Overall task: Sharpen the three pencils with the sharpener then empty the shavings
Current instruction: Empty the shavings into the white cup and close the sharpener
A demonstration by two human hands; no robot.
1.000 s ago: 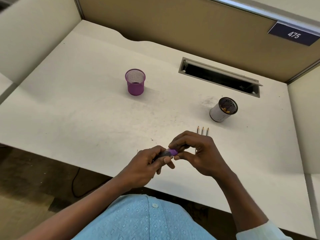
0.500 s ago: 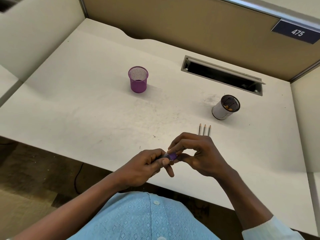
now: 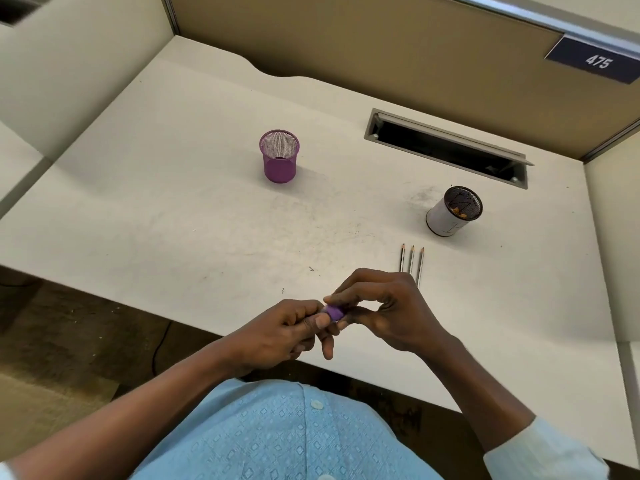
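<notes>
— What have your hands got?

— Both of my hands are on the purple sharpener (image 3: 334, 312), over the near edge of the surface (image 3: 173, 220). My left hand (image 3: 287, 336) wraps its fingers round one end; my right hand (image 3: 388, 308) pinches the other end between thumb and fingertips. Only a small purple part shows between them.

— And the pencils?

— The three pencils (image 3: 411, 259) lie side by side on the surface just beyond my right hand, tips pointing away from me, their near ends hidden behind my fingers.

— Anything else out there?

— A white cup (image 3: 446, 220) with dark shavings inside stands beyond the pencils, to the right. A purple mesh cup (image 3: 280, 161) stands upright farther off to the left, well apart from it.
</notes>
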